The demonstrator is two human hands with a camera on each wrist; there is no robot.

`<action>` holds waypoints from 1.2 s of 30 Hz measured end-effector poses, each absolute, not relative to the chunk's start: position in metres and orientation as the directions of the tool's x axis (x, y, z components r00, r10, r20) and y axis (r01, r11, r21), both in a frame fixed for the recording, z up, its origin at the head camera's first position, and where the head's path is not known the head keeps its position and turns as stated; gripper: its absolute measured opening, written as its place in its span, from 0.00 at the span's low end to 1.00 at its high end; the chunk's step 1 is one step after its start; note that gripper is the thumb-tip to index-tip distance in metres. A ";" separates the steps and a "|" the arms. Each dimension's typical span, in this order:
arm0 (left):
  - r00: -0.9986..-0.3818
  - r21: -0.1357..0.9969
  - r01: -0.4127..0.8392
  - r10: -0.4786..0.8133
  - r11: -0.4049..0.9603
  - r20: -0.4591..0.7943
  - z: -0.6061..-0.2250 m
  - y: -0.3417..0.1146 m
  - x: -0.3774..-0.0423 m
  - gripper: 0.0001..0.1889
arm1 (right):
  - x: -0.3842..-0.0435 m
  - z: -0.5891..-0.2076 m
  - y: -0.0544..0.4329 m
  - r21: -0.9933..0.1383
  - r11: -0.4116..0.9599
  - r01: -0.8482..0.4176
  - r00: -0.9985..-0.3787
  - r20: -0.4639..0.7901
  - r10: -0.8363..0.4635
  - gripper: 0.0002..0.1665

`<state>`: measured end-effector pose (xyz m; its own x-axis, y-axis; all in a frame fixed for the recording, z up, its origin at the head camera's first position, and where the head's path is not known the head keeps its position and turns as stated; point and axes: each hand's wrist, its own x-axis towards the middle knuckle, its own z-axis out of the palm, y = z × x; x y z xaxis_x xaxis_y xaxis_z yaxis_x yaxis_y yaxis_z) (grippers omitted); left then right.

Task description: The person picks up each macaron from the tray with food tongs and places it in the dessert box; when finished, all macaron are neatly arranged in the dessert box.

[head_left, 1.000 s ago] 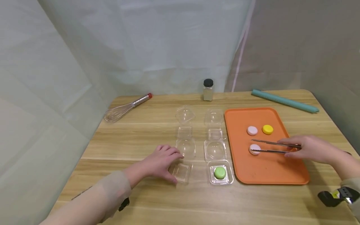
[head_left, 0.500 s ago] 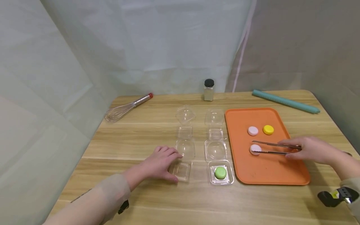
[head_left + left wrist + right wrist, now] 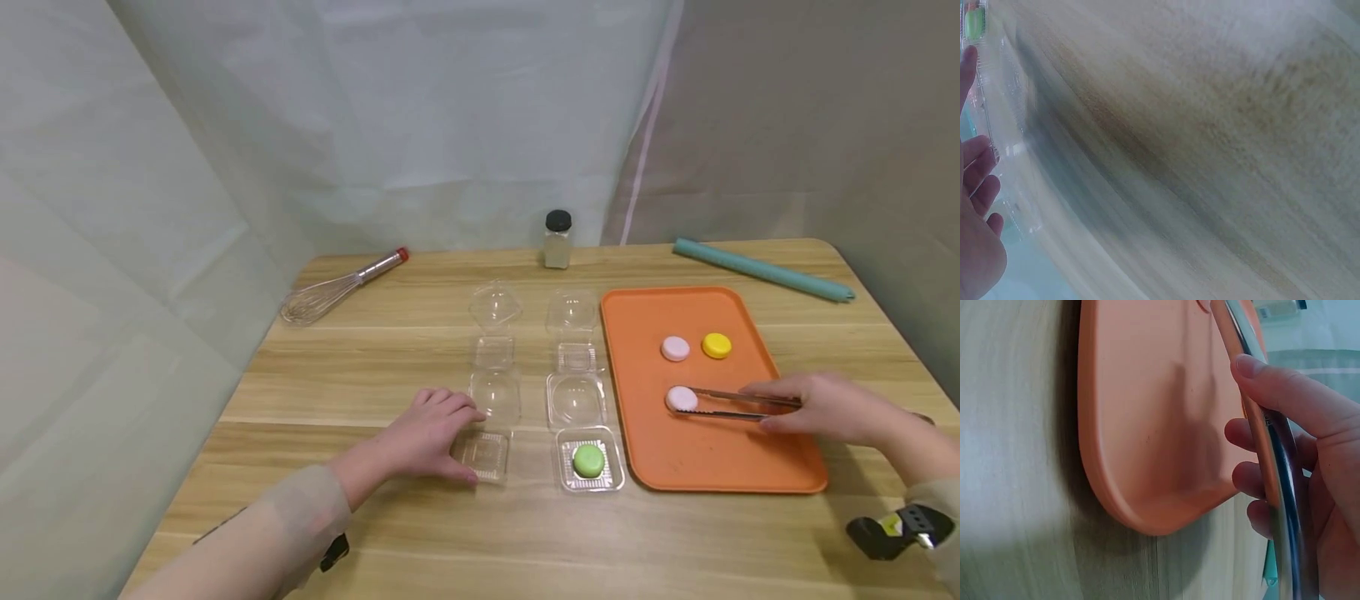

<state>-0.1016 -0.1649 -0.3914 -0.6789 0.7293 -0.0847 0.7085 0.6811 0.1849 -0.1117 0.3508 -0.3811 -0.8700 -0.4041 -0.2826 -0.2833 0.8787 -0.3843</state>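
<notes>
Wooden counter [image 3: 480, 542]: right grip [image 3: 828, 408] holds tongs [image 3: 1275, 462] astride lower pink macaron [image 3: 682, 398], right of frame centre, on orange tray [image 3: 720, 458]. Left grip [image 3: 427, 437] loosely spread. I'd guess light, crushable; squeeze its sides gently.

a booth-like place, sheets [image 3: 450, 125] walling the table [image 3: 375, 358].

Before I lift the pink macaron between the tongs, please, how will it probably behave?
The pink macaron is small, so probably light. Its smooth, rounded side might slip, though the serrated edges on the tongs may help. Wider than tall, it seems unlikely to tip.
</notes>
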 end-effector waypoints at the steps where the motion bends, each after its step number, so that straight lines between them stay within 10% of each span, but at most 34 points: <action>1: -0.680 0.187 0.707 0.728 0.682 -0.086 -0.391 -0.165 -0.101 0.43 | -0.112 -0.381 0.350 -0.387 0.878 -0.281 -0.871 -0.280 -0.403 0.36; 17: -0.702 0.231 0.678 0.708 0.698 -0.079 -0.394 -0.162 -0.100 0.42 | -0.113 -0.372 0.336 -0.341 0.872 -0.351 -0.877 -0.206 -0.433 0.30; 36: -0.708 0.237 0.673 0.703 0.701 -0.066 -0.395 -0.163 -0.099 0.42 | -0.117 -0.346 0.257 -0.399 0.687 -0.607 -0.734 -0.050 -0.677 0.24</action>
<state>-0.0993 -0.1627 -0.3953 -0.7084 0.7028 -0.0656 0.6731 0.7006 0.2368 -0.1166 0.2575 -0.3457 -0.7339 -0.6775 -0.0501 -0.6071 0.6872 -0.3990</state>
